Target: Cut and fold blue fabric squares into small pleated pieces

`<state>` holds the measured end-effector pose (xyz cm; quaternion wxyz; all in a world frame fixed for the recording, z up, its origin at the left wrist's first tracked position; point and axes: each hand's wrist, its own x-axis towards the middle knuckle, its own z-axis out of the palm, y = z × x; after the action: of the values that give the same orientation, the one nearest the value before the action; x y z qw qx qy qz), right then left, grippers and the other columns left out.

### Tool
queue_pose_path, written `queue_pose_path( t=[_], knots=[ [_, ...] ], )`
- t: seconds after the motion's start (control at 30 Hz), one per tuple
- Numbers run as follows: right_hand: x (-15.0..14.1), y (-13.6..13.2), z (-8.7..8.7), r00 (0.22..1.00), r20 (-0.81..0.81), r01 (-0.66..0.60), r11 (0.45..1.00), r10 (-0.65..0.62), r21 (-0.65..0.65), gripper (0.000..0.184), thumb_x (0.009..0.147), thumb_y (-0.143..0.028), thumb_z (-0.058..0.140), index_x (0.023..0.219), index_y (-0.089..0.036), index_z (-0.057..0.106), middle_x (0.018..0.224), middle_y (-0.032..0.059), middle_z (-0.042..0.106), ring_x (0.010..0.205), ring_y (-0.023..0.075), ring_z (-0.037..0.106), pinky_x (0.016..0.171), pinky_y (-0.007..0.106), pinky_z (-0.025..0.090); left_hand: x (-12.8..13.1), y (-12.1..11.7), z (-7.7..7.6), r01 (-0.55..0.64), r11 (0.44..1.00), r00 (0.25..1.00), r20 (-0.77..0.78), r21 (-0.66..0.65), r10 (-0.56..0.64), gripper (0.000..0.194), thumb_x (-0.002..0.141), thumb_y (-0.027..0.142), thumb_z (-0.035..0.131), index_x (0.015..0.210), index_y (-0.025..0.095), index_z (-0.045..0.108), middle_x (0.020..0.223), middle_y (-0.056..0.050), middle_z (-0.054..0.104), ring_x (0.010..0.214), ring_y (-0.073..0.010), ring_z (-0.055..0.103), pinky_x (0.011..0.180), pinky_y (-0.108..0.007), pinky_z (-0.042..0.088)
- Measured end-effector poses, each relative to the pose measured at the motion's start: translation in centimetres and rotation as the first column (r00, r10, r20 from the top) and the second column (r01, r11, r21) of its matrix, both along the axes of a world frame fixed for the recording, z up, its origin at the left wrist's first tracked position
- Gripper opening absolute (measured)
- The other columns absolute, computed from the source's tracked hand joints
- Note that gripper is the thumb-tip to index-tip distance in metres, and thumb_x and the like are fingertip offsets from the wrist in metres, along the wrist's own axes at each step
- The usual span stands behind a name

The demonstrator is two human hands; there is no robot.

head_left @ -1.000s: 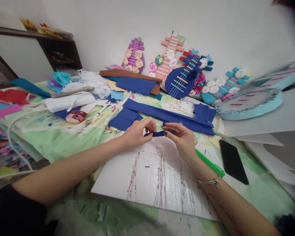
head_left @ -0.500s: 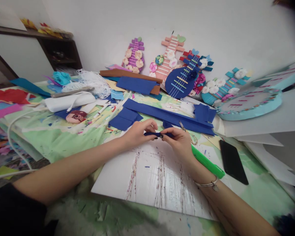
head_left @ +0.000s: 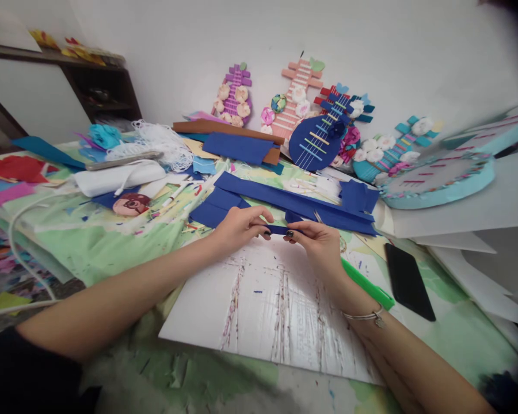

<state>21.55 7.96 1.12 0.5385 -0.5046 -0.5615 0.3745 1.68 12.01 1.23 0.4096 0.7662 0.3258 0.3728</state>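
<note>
A short, narrow strip (head_left: 278, 229) of matte dark blue material was held nearly level, running from side to side, pinched towards one end by the left hand (head_left: 239, 229) and towards the other by the right hand (head_left: 316, 241). Its fairly straight middle showed between the fingertips, over the far edge of a white board (head_left: 201, 313).

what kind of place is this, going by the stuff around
Probably a craft room or small handmade workshop: decorated instrument-shaped pieces, such as the dark blue one, lean by the wall, with cut blue paper strips and a heap of white string on the table.
</note>
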Motion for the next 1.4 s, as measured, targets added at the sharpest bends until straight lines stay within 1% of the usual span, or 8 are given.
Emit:
queue_pose_path(
  t=[0.47,0.57,0.7,0.87,0.97,1.2,1.33,1.4],
  knots=[
    [1.0,0.4,0.2,0.978,0.197,0.05,0.997,-0.062,0.064,0.008,0.068,-0.023,0.07,0.073,-0.018,0.072,0.059,0.0009,0.068,0.055,0.0143,0.063,0.054,0.027,0.05,-0.2,0.2,0.4,-0.081,0.997,0.997,0.015,-0.001,0.081,0.016,0.074,0.02,0.065,0.081,0.019,0.051,0.064,0.002,0.071,0.061,-0.0148,0.07,0.056,-0.02,0.05],
    [0.9,0.1,0.4,0.962,0.259,0.064,0.992,-0.09,0.106,0.006,0.07,-0.022,0.067,0.074,-0.019,0.071,0.059,0.0007,0.067,0.055,0.0141,0.062,0.055,0.026,0.049,-0.1,0.1,0.4,-0.087,0.995,0.996,-0.007,0.047,0.087,0.015,0.074,0.019,0.064,0.085,0.019,0.054,0.07,0.001,0.072,0.07,-0.0152,0.071,0.063,-0.022,0.051],
    [-0.5,-1.0,0.4,0.93,0.358,0.022,0.985,-0.084,0.174,0.007,0.073,-0.02,0.065,0.076,-0.02,0.072,0.07,0.0026,0.072,0.063,0.0163,0.066,0.064,0.029,0.052,0.0,-0.2,0.3,-0.044,0.99,0.998,-0.033,0.131,0.048,0.033,0.066,0.023,0.074,0.095,0.018,0.06,0.088,-0.004,0.073,0.087,-0.0185,0.069,0.074,-0.026,0.053],
    [-1.5,-1.7,-0.1,0.913,0.407,-0.078,0.981,0.0,0.177,0.011,0.076,-0.02,0.063,0.081,-0.021,0.073,0.076,0.0032,0.074,0.068,0.0183,0.069,0.069,0.031,0.055,0.2,-0.3,0.3,0.026,0.993,0.998,-0.057,0.113,-0.019,0.008,0.072,0.015,0.066,0.078,0.016,0.069,0.074,-0.001,0.072,0.071,-0.0139,0.068,0.068,-0.023,0.052],
    [-1.0,-1.3,-0.1,0.922,0.387,-0.07,0.987,0.009,0.145,0.011,0.075,-0.019,0.063,0.08,-0.022,0.073,0.072,0.002,0.073,0.065,0.0185,0.07,0.066,0.031,0.055,0.1,-0.2,0.5,0.018,0.993,0.998,-0.07,0.116,-0.01,0.008,0.071,0.015,0.066,0.077,0.017,0.071,0.072,0.0,0.072,0.069,-0.0138,0.067,0.065,-0.022,0.052],
    [1.5,-0.1,1.7,0.959,0.206,0.165,0.975,-0.194,0.149,0.008,0.069,-0.018,0.067,0.076,-0.019,0.071,0.07,0.0031,0.072,0.065,0.0199,0.069,0.064,0.032,0.053,-0.6,0.8,0.6,-0.056,0.982,0.982,0.165,-0.181,0.086,0.009,0.074,0.019,0.065,0.081,0.015,0.069,0.073,-0.005,0.074,0.071,-0.0176,0.072,0.071,-0.029,0.057],
    [3.6,0.9,2.5,0.92,0.048,0.373,0.906,-0.389,0.199,0.012,0.063,-0.023,0.072,0.073,-0.017,0.068,0.066,0.0034,0.069,0.062,0.0196,0.066,0.061,0.033,0.052,-0.9,1.4,0.3,-0.128,0.981,0.964,0.216,-0.147,0.158,0.011,0.074,0.022,0.065,0.081,0.015,0.068,0.074,-0.006,0.074,0.073,-0.0183,0.072,0.072,-0.03,0.057],
    [4.4,1.4,2.6,0.878,0.082,0.448,0.871,-0.471,0.203,0.012,0.061,-0.023,0.072,0.07,-0.016,0.068,0.066,0.0036,0.068,0.061,0.0178,0.063,0.062,0.032,0.05,-1.0,1.5,0.2,-0.187,0.979,0.967,0.159,-0.078,0.197,0.009,0.073,0.021,0.065,0.079,0.015,0.068,0.074,-0.005,0.073,0.072,-0.0173,0.071,0.071,-0.029,0.057]
  ],
)
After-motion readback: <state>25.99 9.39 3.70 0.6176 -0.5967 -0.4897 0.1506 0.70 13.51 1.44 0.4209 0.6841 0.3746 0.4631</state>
